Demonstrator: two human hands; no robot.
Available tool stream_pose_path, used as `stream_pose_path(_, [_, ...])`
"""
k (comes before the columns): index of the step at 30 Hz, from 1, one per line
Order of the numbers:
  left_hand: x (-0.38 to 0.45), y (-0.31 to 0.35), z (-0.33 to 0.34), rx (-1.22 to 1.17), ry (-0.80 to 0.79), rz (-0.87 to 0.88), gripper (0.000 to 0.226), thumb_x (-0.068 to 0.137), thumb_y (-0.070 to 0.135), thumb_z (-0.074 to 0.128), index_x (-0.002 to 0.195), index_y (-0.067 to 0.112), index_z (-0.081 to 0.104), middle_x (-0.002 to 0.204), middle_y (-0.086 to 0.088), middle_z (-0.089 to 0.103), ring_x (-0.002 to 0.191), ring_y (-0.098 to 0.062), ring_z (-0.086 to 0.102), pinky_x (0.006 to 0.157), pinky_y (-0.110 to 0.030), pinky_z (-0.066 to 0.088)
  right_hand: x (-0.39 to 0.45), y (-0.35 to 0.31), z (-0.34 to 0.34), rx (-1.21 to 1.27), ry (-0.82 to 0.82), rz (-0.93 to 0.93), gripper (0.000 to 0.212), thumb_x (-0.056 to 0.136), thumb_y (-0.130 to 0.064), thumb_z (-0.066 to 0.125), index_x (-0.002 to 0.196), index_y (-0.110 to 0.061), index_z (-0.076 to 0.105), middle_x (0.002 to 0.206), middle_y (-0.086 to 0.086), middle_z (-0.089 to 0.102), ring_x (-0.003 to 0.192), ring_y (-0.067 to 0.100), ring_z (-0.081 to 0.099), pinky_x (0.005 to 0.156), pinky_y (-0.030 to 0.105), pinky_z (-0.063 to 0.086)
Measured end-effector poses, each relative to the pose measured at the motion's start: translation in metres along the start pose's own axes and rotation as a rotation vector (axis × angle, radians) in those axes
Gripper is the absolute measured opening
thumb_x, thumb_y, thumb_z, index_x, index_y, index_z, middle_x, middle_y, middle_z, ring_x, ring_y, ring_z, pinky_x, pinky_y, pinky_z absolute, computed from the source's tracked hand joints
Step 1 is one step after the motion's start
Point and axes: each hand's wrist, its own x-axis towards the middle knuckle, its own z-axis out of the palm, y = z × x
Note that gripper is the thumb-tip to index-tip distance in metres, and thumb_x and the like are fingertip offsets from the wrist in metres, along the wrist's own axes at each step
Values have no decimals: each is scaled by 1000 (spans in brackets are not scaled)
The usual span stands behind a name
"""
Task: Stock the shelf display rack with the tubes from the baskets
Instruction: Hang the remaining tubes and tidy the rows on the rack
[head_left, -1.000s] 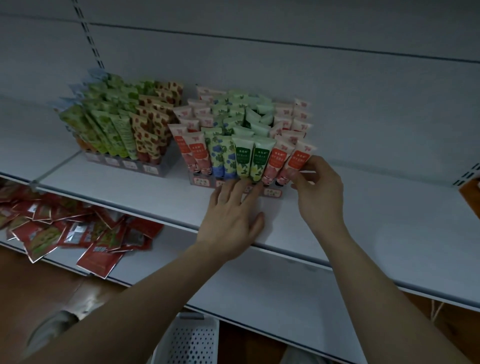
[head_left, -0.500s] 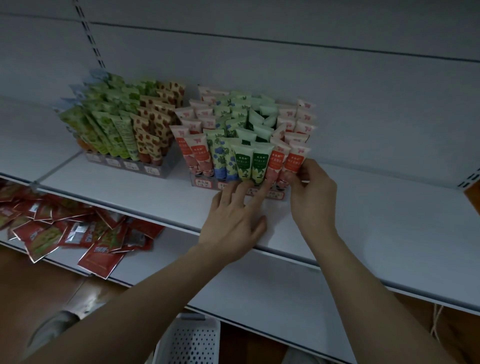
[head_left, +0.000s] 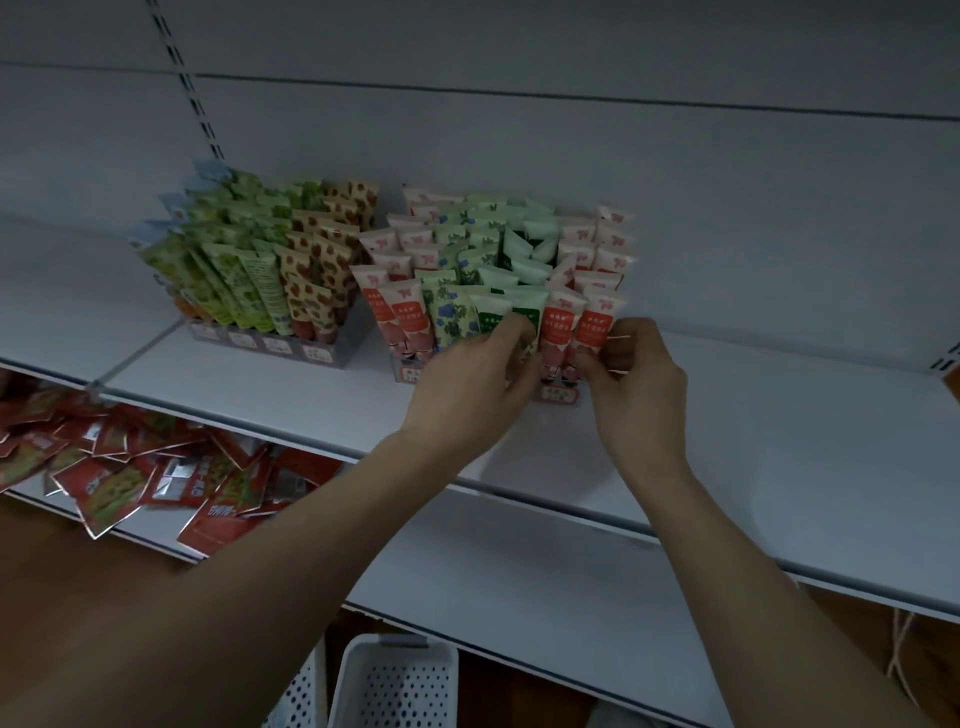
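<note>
Both hands at the front row of the right display rack (head_left: 558, 393) on the white shelf (head_left: 779, 415). Left hand (head_left: 470, 376), fingers curled over the green tube (head_left: 524, 317) in the front row; whether it pinches it or only steadies it is unclear in the dim light. Right hand (head_left: 636, 371), grip nearly closed, fingertips pressing the low end of the outer red tube (head_left: 597, 325). Rack looks almost full; second rack (head_left: 311, 351) stands just beside it, left. White perforated basket (head_left: 400, 686) below. Tubes judged light, soft-walled, slick laminate: take hold low near the cap, where stiffer, and squeeze gently, since neighbours lean and tip easily
</note>
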Motion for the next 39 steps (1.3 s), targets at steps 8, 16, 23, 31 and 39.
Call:
stream_pose_path(8, [13, 1, -22, -150, 70, -51, 16, 94, 10, 55, 103, 14, 44, 69, 1, 56, 61, -25, 57, 54, -46, 49, 1, 3, -7, -11, -68, 26, 12, 86, -10, 71, 92, -13, 61, 80, -7, 65, 72, -3, 62, 60, 6, 43])
stream_pose_path(16, [23, -7, -28, -51, 36, -31, 32, 92, 10, 57, 124, 11, 53, 81, 1, 58, 75, -23, 58, 64, -41, 49, 0, 0, -7, -29, -57, -14, 4, 91, -12, 67, 95, -12, 67, 77, -11, 63, 67, -14, 57, 60, 1, 38])
stream_pose_path(23, [36, -2, -27, -30, -30, -80, 21, 91, 6, 56, 112, 7, 52, 82, -10, 65, 77, -32, 61, 67, -46, 51, 2, 2, -4, -62, -83, -35, 8, 89, -2, 62, 88, -7, 67, 74, -6, 63, 64, 1, 57, 57, 3, 39])
stream_pose_path(31, [31, 10, -30, -21, -66, -119, 36, 92, 5, 52, 127, 11, 46, 80, -1, 54, 72, -25, 57, 58, -38, 45, 0, -4, -9, -68, -131, 27, 7, 91, -8, 64, 86, -13, 63, 78, -1, 65, 65, 1, 56, 57, 4, 39])
stream_pose_path(39, [14, 10, -35, -107, 20, -136, 55, 88, 5, 62, 137, 16, 40, 79, 1, 57, 72, -19, 57, 62, -43, 50, -2, -3, -13, -95, -162, 149, 26, 89, -21, 69, 110, -7, 63, 104, 7, 67, 82, 14, 58, 59, 4, 38])
